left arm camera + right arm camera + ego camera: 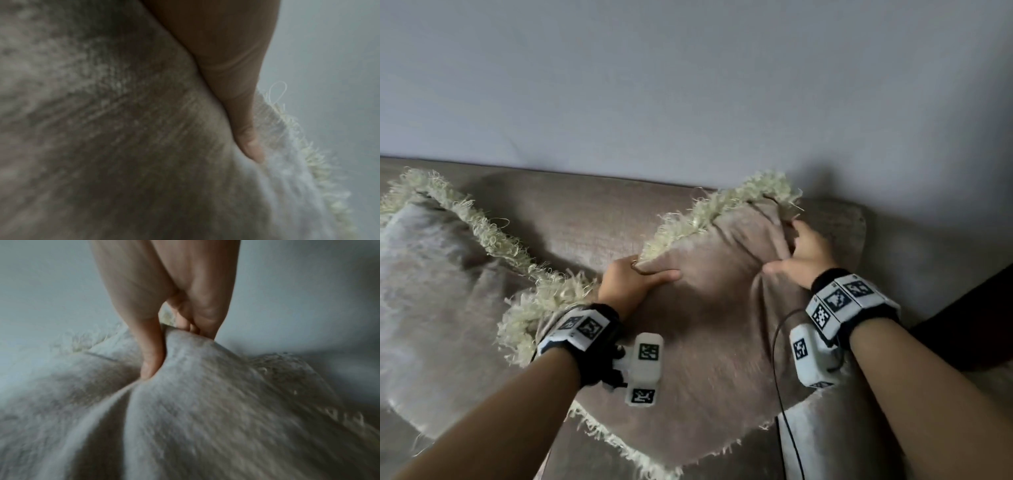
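Cushion (709,325) clenched in both grips; fringed top edge (688,219) running from left hand (631,284) up to right hand (808,255), nearer sofa back (585,212).

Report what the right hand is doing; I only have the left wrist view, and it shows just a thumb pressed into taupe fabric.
Observer: The right hand pinches a fold of the same cushion near its top right corner.
Operator: Now give me the other one's spot.
Observer: The left hand grips the upper left edge, just below the cream fringe.
Operator: Say what sits beside it.
Observer: A second fringed cushion lies to its left on the sofa.
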`<state>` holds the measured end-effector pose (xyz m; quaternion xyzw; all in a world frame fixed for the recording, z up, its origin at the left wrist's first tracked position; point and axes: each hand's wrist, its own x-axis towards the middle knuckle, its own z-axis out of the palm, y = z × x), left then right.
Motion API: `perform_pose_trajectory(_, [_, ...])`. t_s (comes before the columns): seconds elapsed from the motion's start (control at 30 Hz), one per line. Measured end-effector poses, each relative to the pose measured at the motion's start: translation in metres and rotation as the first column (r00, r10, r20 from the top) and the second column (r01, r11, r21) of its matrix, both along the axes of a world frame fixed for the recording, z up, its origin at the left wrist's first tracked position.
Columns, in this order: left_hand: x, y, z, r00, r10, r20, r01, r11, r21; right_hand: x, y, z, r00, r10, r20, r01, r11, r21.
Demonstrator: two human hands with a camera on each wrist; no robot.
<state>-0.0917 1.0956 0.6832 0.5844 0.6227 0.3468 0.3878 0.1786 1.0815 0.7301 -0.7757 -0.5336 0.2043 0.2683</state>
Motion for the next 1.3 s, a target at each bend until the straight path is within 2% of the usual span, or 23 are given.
perform_pose_trajectory(0.07, [-0.017,0.004,-0.017,0.997,0.073,-0.038,-0.074,0.997,-0.011,-0.009,0.006,-0.003,0.996,0.025,-0.085,-0.020,0.998,0.057])
perform_pose_trajectory(0.13, [-0.030,0.005,-0.041,0.985,0.138,-0.100,-0.143,0.988,-0.052,-0.012,0.006,-0.024,0.993,0.089,-0.077,-0.086,0.995,0.047])
perform_pose_trajectory(0.27, [-0.044,-0.007,-0.096,0.957,0.140,-0.253,-0.183,0.971,-0.154,-0.012,-0.011,-0.088,0.944,0.297,0.142,-0.247,0.925,-0.289])
perform_pose_trajectory(0.37, [-0.047,-0.004,-0.113,0.920,0.132,-0.368,-0.197,0.970,-0.143,-0.018,-0.020,-0.128,0.890,0.379,0.254,-0.268,0.884,-0.382])
perform_pose_trajectory(0.5, [-0.053,0.011,-0.102,0.822,0.078,-0.565,-0.168,0.980,-0.110,-0.029,-0.017,-0.147,0.921,0.314,0.232,-0.233,0.919,-0.319])
perform_pose_trajectory(0.6, [-0.060,0.019,-0.102,0.721,-0.058,-0.690,-0.095,0.979,-0.181,-0.024,-0.020,-0.158,0.972,0.218,0.085,-0.182,0.933,-0.310])
perform_pose_trajectory(0.63, [-0.060,0.021,-0.102,0.719,-0.112,-0.686,-0.053,0.975,-0.215,-0.021,-0.022,-0.161,0.981,0.193,0.021,-0.176,0.930,-0.322])
perform_pose_trajectory(0.67, [-0.061,0.024,-0.102,0.760,-0.169,-0.627,0.003,0.967,-0.256,-0.019,-0.022,-0.162,0.984,0.174,-0.032,-0.175,0.928,-0.329])
perform_pose_trajectory(0.73, [-0.055,0.023,-0.103,0.866,-0.291,-0.407,0.149,0.926,-0.346,-0.018,-0.019,-0.162,0.986,0.135,-0.101,-0.161,0.930,-0.331])
perform_pose_trajectory(0.77, [-0.050,0.019,-0.102,0.877,-0.321,-0.359,0.190,0.916,-0.354,-0.020,-0.016,-0.160,0.985,0.110,-0.132,-0.149,0.930,-0.335])
perform_pose_trajectory(0.83, [-0.044,0.010,-0.102,0.872,-0.261,-0.414,0.152,0.948,-0.279,-0.026,-0.012,-0.153,0.982,0.072,-0.176,-0.132,0.925,-0.356])
perform_pose_trajectory(0.93, [-0.045,0.013,-0.100,0.862,-0.126,-0.491,0.055,0.986,-0.157,-0.033,-0.013,-0.141,0.986,0.057,-0.155,-0.111,0.923,-0.367])
perform_pose_trajectory(1.13, [-0.039,0.032,-0.092,0.920,-0.097,-0.380,0.079,0.995,-0.064,-0.028,-0.015,-0.125,0.998,0.032,-0.061,-0.048,0.960,-0.277])
perform_pose_trajectory(1.3, [-0.038,0.028,-0.101,0.897,-0.112,-0.428,0.087,0.993,-0.077,-0.032,-0.016,-0.143,0.998,0.019,0.066,-0.003,0.971,-0.239])
